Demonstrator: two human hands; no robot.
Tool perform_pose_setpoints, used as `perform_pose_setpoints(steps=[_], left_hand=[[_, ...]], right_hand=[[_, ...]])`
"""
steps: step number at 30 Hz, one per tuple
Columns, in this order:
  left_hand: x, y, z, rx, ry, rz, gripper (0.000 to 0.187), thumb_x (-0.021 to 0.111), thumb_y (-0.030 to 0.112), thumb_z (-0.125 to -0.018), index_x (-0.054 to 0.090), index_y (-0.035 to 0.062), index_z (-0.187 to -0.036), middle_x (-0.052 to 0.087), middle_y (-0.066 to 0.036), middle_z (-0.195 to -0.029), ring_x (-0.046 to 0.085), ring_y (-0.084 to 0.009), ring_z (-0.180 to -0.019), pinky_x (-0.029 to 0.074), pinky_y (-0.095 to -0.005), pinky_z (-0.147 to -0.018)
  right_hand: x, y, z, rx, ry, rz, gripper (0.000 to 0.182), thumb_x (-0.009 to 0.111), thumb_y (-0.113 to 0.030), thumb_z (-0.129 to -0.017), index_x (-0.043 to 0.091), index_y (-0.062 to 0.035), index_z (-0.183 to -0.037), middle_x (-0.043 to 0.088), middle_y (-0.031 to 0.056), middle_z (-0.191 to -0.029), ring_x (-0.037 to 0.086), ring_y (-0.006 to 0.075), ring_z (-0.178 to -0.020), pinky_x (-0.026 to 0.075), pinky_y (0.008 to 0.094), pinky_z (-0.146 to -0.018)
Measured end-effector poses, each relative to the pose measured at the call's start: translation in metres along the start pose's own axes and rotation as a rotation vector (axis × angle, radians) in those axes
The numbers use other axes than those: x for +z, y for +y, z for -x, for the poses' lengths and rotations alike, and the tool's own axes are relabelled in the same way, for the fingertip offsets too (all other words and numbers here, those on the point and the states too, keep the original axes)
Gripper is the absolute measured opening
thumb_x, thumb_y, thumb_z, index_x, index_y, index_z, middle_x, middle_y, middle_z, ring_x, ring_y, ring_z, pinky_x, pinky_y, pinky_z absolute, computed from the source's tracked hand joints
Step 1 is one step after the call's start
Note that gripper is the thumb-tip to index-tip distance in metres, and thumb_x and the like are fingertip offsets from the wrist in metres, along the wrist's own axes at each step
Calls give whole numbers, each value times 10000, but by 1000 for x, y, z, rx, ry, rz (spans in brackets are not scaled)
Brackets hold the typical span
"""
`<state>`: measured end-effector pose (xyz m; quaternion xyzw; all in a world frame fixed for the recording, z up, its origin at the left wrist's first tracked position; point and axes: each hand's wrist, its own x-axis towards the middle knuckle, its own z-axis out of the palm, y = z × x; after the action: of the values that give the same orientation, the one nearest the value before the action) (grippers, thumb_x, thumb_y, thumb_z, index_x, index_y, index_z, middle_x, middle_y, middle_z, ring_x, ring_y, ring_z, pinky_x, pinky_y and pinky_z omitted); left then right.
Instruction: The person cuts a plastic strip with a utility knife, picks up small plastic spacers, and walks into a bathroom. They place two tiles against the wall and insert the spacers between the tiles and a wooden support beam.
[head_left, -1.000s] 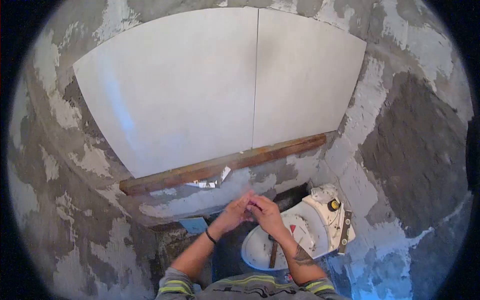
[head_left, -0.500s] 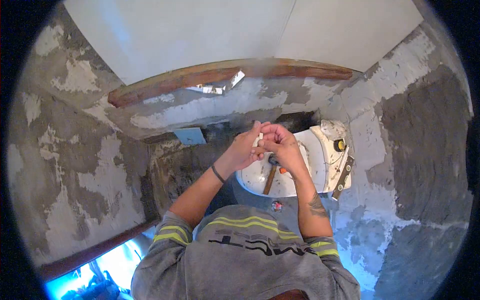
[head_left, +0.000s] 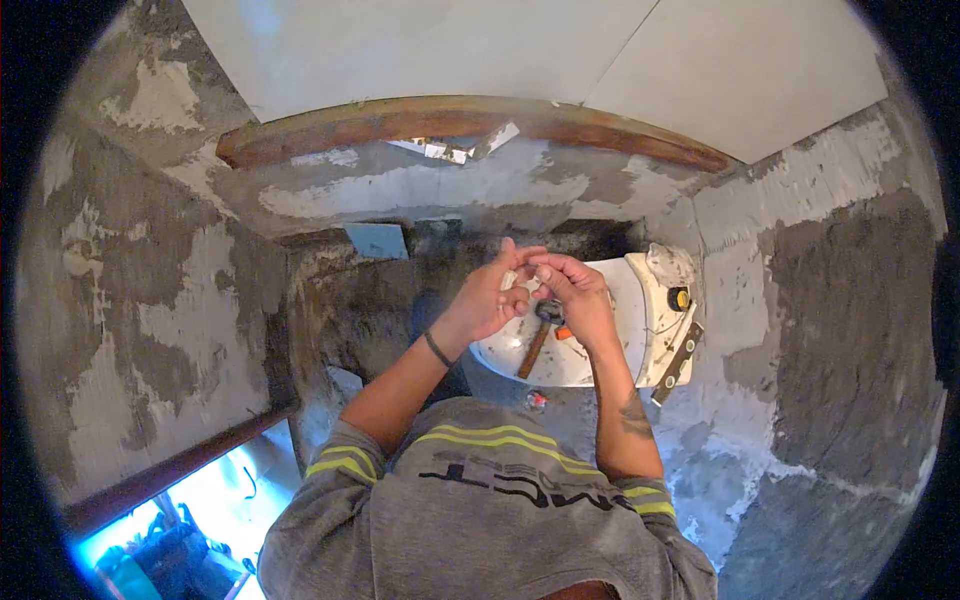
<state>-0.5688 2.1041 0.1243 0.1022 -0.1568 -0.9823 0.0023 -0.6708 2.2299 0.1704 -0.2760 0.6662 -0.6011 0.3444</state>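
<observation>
Left hand (head_left: 487,298) is staying half open, pale bit (head_left: 509,281) showing by its fingers; right hand (head_left: 580,288) is curling loosely beside it, can't tell if it's gripping anything. Hammer (head_left: 534,352) is lying on the toilet (head_left: 625,335) just bodyward of them, plank (head_left: 420,120) running beyond.

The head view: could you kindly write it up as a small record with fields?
left hand: small pale piece at its fingers, grip unclear
right hand: close beside left hand, contents unclear
on toilet lid: hammer, orange item
on tank: yellow-and-black item, level
wall: wooden beam below large pale panels
</observation>
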Motion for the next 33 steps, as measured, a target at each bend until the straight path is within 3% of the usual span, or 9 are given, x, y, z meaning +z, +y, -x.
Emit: perform_pose_setpoints(steps=[7, 9, 15, 21, 23, 26, 29, 30, 33], left_hand=[[3, -4, 6, 157, 103, -259, 553, 348, 513, -1007, 466, 96, -1351, 522, 54, -931, 320, -32, -557, 379, -208, -598], [1, -6, 5, 113, 60, -73, 566, 337, 522, -1006, 457, 102, -1366, 537, 46, -970, 316, -38, -568, 375, -211, -604], [-2, -23, -5, 194, 222, -534, 596, 319, 567, -990, 442, 137, -1385, 551, 20, -1067, 497, -53, -709, 448, -235, -663], [-43, -51, -14, 64, -137, -216, 463, 311, 406, -1041, 363, 183, -1442, 543, 19, -1107, 559, -46, -783, 478, -259, -733], [-33, -53, -12, 106, -89, -439, 487, 448, 317, -994, 357, 160, -1446, 539, -36, -1234, 614, -137, -941, 493, -322, -838], [-30, -58, -17, 463, -31, -1475, 642, 611, 216, -867, 342, 107, -1440, 477, -158, -1372, 504, -352, -1218, 428, -396, -995], [-30, -59, -21, 152, -51, -1161, 570, 603, 238, -900, 389, 96, -1409, 531, -105, -1302, 598, -258, -1038, 493, -366, -893], [-24, -59, -19, -60, 34, -554, 459, 600, 286, -930, 494, 79, -1325, 593, -29, -1159, 580, -122, -789, 522, -301, -725], [-20, -64, -22, -52, 99, -710, 360, 585, 326, -950, 588, 78, -1211, 618, 43, -975, 473, -36, -643, 475, -241, -578]], right_hand=[[-6, 12, -3, 101, 72, 111, 136, 599, -116, -929, 673, -21, -992, 667, 22, -910, 588, 109, -759, 478, 233, -672], [1, 8, 2, -201, 54, 310, 124, 626, -80, -885, 677, -23, -983, 650, 46, -836, 591, 126, -740, 483, 262, -675], [4, -1, 11, -330, 2, 678, 171, 635, -32, -844, 679, -13, -1008, 628, 90, -845, 600, 185, -746, 496, 294, -699], [-19, 21, 21, -70, -10, 547, 133, 635, -51, -850, 669, 3, -967, 594, 102, -851, 597, 180, -714, 483, 294, -632], [-24, 28, 24, -86, -31, 546, 127, 643, -78, -855, 651, 8, -948, 585, 91, -844, 582, 154, -664, 473, 285, -590], [-27, 30, 27, -114, -41, 611, 114, 619, -99, -853, 613, 2, -904, 578, 127, -836, 575, 234, -671, 464, 336, -613], [-35, 36, 29, -39, -20, 608, 91, 596, -101, -841, 586, -15, -868, 582, 171, -823, 581, 327, -748, 467, 386, -703], [-37, 36, 30, 32, 59, 554, 96, 596, -103, -842, 584, -11, -865, 595, 171, -807, 591, 331, -748, 470, 393, -702], [-49, 35, 28, -17, 139, 608, 127, 587, -116, -856, 579, 11, -856, 622, 161, -748, 619, 311, -729, 484, 392, -672]])
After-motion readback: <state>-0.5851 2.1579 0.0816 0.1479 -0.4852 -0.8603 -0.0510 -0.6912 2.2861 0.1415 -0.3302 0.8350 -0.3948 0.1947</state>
